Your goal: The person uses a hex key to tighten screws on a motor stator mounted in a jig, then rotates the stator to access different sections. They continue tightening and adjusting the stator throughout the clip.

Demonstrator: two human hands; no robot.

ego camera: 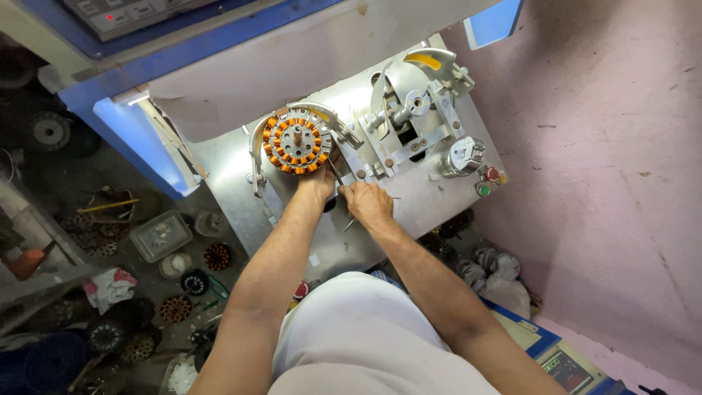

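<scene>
the stator (pixel 296 144), a round core ringed with orange copper coils, sits mounted on the grey metal plate (pixel 424 208) of a winding machine, framed by a curved metal guide (pixel 257 143) on its left. the left hand (pixel 318 183) is pressed up against the stator's lower right edge, fingers curled in at it; whether they pinch a wire there cannot be told, since the hand itself hides the spot. the right hand (pixel 368 202) lies just beside it, almost touching, knuckles up and fingers bent down onto the plate near a thin pin (pixel 349 224); what it grips, if anything, is hidden under the palm. to the right of the stator stands the winding arm assembly (pixel 406 110) with a yellow-tipped flyer (pixel 431 58), then a round metal knob (pixel 462 156) and red (pixel 492 174) and green (pixel 483 190) buttons at the plate's corner. a blue frame (pixel 124 121) runs behind the machine. on the dark floor to the left lie more stators (pixel 218 257), a clear plastic box (pixel 161 235) and a rag (pixel 110 287). pink floor (pixel 607 146) fills the right side.
</scene>
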